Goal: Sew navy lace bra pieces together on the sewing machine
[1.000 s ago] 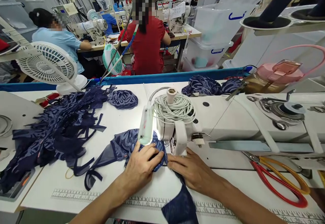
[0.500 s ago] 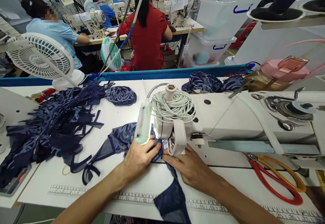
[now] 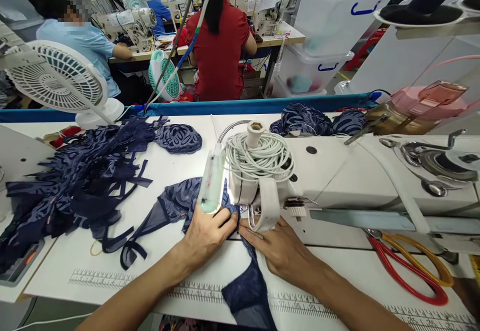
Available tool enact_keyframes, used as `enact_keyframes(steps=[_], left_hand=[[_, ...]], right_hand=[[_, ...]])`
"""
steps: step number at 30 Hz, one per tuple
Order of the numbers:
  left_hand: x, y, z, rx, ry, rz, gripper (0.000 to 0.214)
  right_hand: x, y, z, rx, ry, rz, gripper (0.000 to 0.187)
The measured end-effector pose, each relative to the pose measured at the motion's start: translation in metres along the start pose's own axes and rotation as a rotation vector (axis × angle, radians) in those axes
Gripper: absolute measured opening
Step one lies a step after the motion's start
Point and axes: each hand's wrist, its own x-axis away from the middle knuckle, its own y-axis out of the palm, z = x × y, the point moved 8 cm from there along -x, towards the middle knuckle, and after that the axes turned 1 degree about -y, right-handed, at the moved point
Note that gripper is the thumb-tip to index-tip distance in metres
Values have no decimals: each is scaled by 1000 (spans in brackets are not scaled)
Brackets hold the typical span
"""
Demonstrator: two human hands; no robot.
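A navy lace bra (image 3: 182, 198) lies under the head of a white sewing machine (image 3: 337, 166), its dark wing hanging over the table's front edge. My left hand (image 3: 208, 233) is closed on the fabric just left of the needle area, thumb and forefinger together at the seam. On the other side, my right hand (image 3: 281, 248) pinches the edge of the same piece close to the presser foot. Some of its fingers are hidden behind the machine's white guard (image 3: 269, 203). The needle itself is hard to make out.
A heap of navy bra pieces (image 3: 93, 171) lies at left, with a lace cup (image 3: 178, 138) beside it. Red-and-orange-handled scissors (image 3: 412, 271) rest at right. A white fan (image 3: 60, 78) and a pink-lidded bottle (image 3: 416, 106) stand behind. Co-workers sit beyond the table.
The hanging bra wing has shifted slightly left. Both hands keep nearly the same place at the seam. The whole view has moved a little.
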Motion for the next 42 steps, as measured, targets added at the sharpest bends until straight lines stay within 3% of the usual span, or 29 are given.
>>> enact_keyframes(steps=[6,9,14,19,29,42], left_hand=[[2,8,-5,13,-57,-33,20],[5,1,-4,63,-86,-22,23],[9,-16,-15,258,-196,94,34],[10,-9,-10,210,-138,-13,39],[6,-16,6,190,-78,33,22],[11,-10,10,181,-38,-22,27]], right_hand=[[-2,2,2,27,32,-30,67],[-2,1,0,37,52,-29,66],[-2,-3,-10,-12,35,19,61],[-1,-5,-15,-63,37,36,57],[-5,-15,-14,-105,40,89,51],[-3,-17,-16,-96,20,129,51]])
